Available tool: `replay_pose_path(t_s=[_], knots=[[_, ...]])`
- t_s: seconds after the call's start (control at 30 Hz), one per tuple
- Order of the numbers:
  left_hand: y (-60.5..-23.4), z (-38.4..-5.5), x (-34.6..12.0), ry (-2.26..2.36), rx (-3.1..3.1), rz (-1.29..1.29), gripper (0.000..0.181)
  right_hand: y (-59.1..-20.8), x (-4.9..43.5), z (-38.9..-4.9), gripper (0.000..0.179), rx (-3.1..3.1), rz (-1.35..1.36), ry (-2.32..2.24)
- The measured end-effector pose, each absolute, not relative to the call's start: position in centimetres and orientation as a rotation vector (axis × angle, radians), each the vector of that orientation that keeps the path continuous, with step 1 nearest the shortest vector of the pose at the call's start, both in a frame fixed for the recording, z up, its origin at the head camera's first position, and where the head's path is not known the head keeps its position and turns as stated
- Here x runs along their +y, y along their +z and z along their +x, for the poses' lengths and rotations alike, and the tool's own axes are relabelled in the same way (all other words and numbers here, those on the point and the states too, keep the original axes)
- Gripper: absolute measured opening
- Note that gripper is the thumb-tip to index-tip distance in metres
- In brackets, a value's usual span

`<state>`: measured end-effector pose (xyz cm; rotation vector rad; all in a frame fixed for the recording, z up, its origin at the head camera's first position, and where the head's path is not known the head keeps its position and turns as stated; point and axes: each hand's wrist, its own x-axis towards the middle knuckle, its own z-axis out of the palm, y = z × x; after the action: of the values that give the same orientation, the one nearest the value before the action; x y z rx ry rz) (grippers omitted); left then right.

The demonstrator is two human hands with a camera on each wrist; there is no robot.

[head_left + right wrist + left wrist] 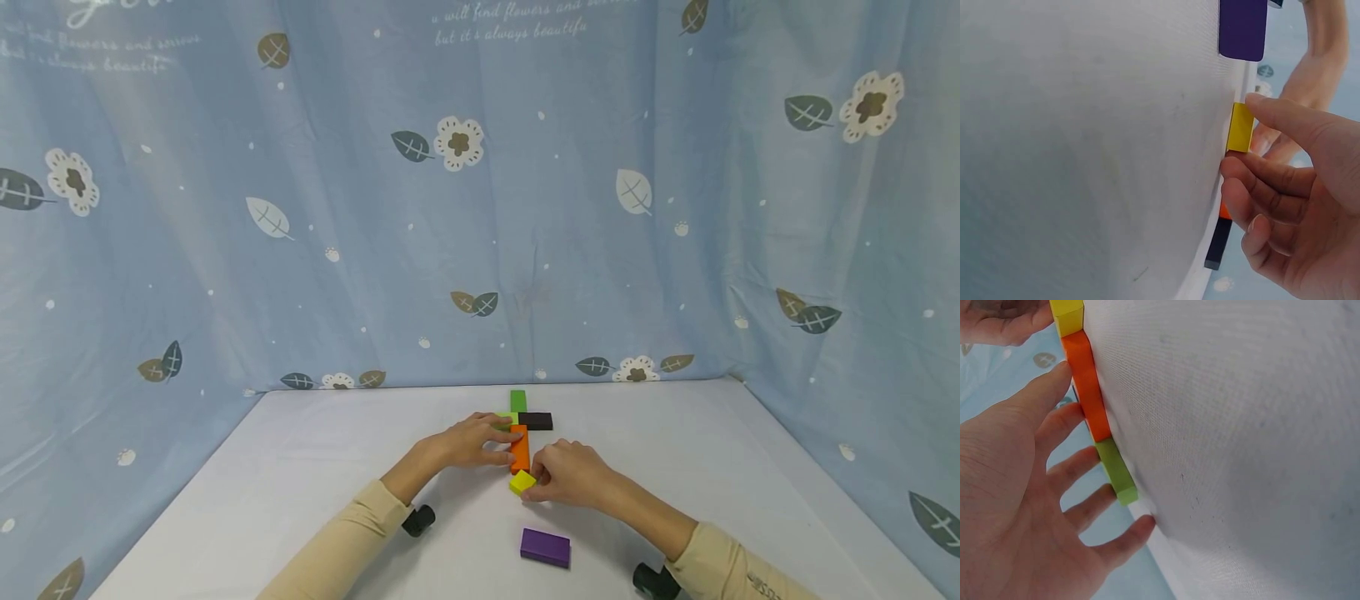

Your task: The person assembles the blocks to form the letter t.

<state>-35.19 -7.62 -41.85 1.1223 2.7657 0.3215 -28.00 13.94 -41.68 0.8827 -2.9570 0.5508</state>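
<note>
My right hand (573,472) pinches a small yellow block (522,482) between thumb and index finger, at the near end of an orange block (520,452). With fingers spread and nearly straight, my left hand (468,442) rests along the left side of the row. In the left wrist view its thumb and index finger touch the orange block, and other fingertips touch a light green block (1116,470). Beyond the orange block, a black block (536,421) lies crosswise to the right of the light green one. A darker green block (518,401) points away at the far end.
A purple block (545,547) lies apart on the white tabletop (660,450), nearer to me. Blue patterned curtain (525,233) hangs behind the table and along both sides. A black device (419,521) sits at my left wrist, another black device (657,581) at my right.
</note>
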Motion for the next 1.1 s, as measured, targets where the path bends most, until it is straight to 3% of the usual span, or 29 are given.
replay_pose_path(t_s=[0.7, 1.1], knots=[[-41.9, -35.3, -7.6, 0.308, 2.768, 1.107, 0.051, -40.2, 15.1, -27.4, 0.031, -3.027, 0.855, 0.622], [-41.9, -35.2, -7.6, 0.309, 2.773, 1.093, 0.052, -40.0, 16.2, -26.4, 0.029, -2.991, 0.987, 0.657]])
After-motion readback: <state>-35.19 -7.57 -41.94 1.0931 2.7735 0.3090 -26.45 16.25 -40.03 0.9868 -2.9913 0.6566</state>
